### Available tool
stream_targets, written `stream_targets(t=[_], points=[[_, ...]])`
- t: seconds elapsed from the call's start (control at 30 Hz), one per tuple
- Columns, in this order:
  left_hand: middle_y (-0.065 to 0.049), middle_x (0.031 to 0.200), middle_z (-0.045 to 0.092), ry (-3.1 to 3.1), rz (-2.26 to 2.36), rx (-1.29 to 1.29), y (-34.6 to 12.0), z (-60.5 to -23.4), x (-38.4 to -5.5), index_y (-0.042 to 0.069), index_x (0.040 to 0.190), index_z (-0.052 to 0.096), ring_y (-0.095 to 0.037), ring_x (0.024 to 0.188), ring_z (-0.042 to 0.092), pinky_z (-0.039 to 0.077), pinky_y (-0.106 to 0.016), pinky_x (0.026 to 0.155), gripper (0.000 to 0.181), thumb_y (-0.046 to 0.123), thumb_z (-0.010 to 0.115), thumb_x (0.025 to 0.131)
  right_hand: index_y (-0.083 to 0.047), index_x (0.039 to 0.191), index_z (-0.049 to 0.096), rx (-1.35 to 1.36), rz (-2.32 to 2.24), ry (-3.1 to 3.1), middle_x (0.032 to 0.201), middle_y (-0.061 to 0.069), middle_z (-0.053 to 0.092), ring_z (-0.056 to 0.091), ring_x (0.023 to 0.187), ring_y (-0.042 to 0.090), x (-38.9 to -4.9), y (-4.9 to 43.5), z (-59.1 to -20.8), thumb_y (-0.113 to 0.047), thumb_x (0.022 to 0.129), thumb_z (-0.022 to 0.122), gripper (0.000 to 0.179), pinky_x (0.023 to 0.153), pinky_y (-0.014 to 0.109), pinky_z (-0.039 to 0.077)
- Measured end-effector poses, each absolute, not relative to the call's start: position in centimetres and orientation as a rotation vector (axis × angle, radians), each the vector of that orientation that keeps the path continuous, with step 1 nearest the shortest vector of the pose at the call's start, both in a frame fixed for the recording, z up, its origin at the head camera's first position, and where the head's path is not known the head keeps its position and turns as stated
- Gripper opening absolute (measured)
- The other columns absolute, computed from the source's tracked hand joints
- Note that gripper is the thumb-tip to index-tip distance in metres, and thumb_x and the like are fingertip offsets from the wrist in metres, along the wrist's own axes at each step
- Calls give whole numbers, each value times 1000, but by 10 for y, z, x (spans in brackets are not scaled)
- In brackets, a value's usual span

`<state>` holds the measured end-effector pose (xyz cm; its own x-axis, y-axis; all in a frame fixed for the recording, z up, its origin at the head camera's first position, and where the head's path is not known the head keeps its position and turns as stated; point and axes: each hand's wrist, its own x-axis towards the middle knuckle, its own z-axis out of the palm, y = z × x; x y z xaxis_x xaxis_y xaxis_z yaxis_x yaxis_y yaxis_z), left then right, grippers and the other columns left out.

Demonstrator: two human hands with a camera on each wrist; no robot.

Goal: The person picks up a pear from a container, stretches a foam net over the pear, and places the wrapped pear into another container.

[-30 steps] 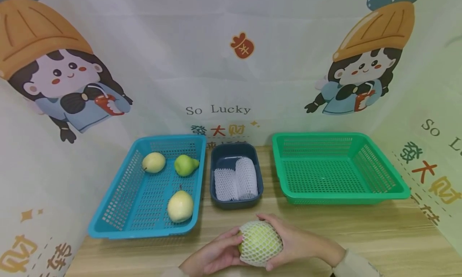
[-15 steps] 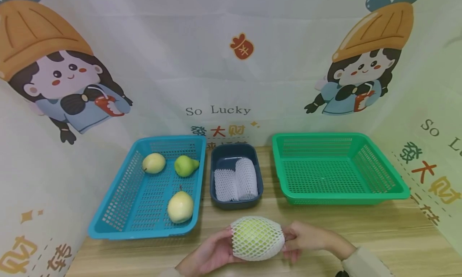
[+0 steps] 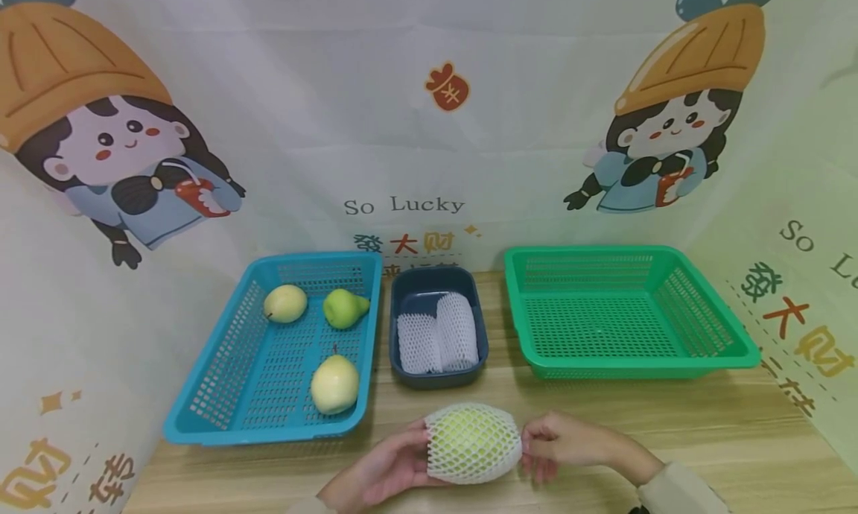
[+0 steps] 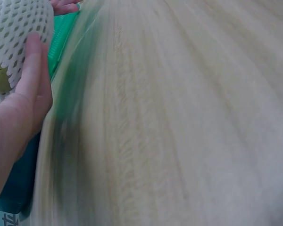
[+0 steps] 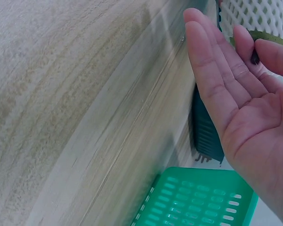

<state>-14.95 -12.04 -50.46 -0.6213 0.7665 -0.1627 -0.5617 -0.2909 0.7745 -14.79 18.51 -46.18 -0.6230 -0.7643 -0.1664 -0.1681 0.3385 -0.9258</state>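
Low in the middle of the head view is a green pear [image 3: 472, 443] in a white foam net sleeve, lying sideways. The left hand [image 3: 385, 469] holds it from the left end, and the left wrist view has fingers [image 4: 33, 70] along the netting. At the other end is the right hand [image 3: 563, 447]. Its thumb and a fingertip pinch the dark stem [image 5: 255, 57], where a strip of green skin shows beyond the net. The other right fingers extend past it.
A blue basket [image 3: 268, 433] on the left holds two pale pears and a green one. Foam net sleeves [image 3: 457, 331] lie in a navy tub [image 3: 439, 380] at centre. A green basket [image 3: 637, 363] stands right, before a printed cloth backdrop [image 3: 402, 149].
The right hand has gone from gripping the netted side to pinching the stem at the right end. The pear now lies lengthwise, the net drawn out over it. The baskets and tub have stayed put.
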Motion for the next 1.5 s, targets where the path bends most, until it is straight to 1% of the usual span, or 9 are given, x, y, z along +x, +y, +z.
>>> stream_targets(t=[0.3,0.5,0.73,0.97,1.07,1.2,1.37,1.43,1.5], points=[[-6,115,59,1237,1951,265,-123,-504,-151,-1,139,29,-26,106,59,43,-49,97,51,16,46,94,6,81,58,-778,-1237,2134,73,16,65,62,57,9,-146,179,-466,-4,91,48,18,51,24,52],[-7,111,57,1325,1924,247,-124,-506,-150,-1,138,32,-24,99,61,47,-47,92,52,13,50,92,2,76,58,-770,-1161,2231,68,10,65,58,53,5,-146,172,-474,-1,89,51,15,49,19,49],[-9,111,61,1504,1886,247,-123,-511,-147,-2,135,39,-20,96,61,52,-42,85,47,1,50,89,4,75,56,-730,-1206,2135,61,18,63,55,46,6,-145,171,-476,2,87,50,14,46,21,49],[-9,118,60,1356,1903,320,-129,-509,-147,-4,140,30,-19,105,59,47,-42,94,55,7,52,90,4,80,58,-665,-1252,2110,62,19,63,56,47,8,-145,172,-475,1,87,50,11,46,23,50],[-8,123,55,1290,1895,369,-130,-506,-148,-4,142,25,-18,108,56,46,-39,96,59,6,52,91,6,92,56,-570,-1325,2130,69,17,63,60,54,16,-146,171,-471,-3,91,48,12,50,28,53],[-7,126,51,1322,1871,432,-129,-504,-146,-6,141,25,-16,109,54,46,-36,95,60,5,53,90,10,113,47,-431,-1448,2050,83,16,65,66,65,31,-146,170,-466,-20,99,43,34,54,38,55],[-13,133,47,1399,1843,448,-126,-502,-144,-6,141,27,-16,112,52,45,-34,95,60,6,55,89,5,135,32,-290,-1468,1854,113,20,57,65,82,27,-141,162,-469,-40,98,43,59,60,38,56],[-15,136,44,1422,1833,443,-125,-501,-143,-4,141,29,-17,113,51,45,-34,96,59,7,56,89,2,141,26,-251,-1492,1781,125,24,48,63,93,27,-140,158,-471,-42,98,40,63,63,40,57],[-16,138,42,1426,1828,437,-123,-501,-142,-3,141,29,-17,114,51,45,-34,96,59,6,55,89,0,142,25,-211,-1535,1723,128,25,44,62,97,30,-139,154,-475,-43,98,40,63,65,43,56]])
